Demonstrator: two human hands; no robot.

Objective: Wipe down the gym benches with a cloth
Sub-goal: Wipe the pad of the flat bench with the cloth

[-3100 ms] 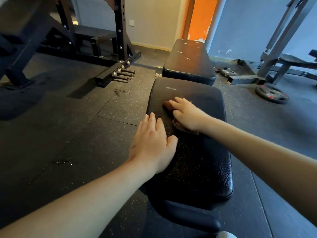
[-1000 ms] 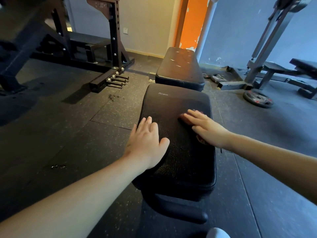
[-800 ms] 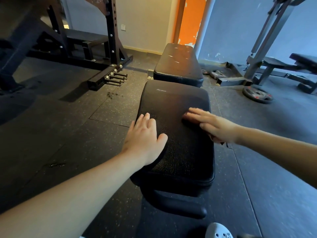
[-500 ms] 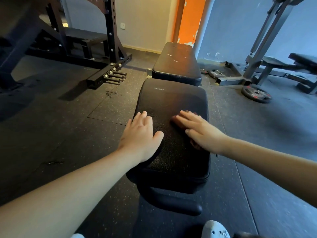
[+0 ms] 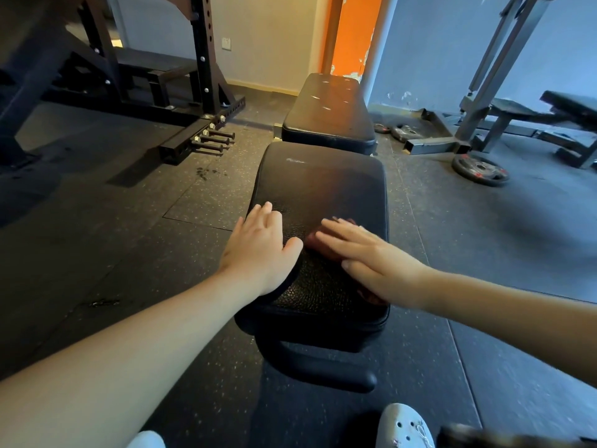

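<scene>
A black padded gym bench seat [image 5: 323,185] lies in front of me, with its long back pad [image 5: 328,111] beyond it. My left hand [image 5: 258,250] rests flat on the seat's left edge, fingers straight. My right hand [image 5: 371,257] presses flat, fingers extended, on a reddish-brown cloth [image 5: 319,242] on the near right part of the seat. Most of the cloth is hidden under the palm; a corner shows near the wrist.
A black power rack [image 5: 200,59] with pegs stands at the back left. A weight plate [image 5: 479,169] lies on the rubber floor at right, near a grey machine frame [image 5: 484,76] and another bench [image 5: 568,108]. My light shoe [image 5: 403,425] is below the bench foot.
My right hand has slid the cloth across the seat, first right, then left and nearer. The left hand has stayed planted on the left edge.
</scene>
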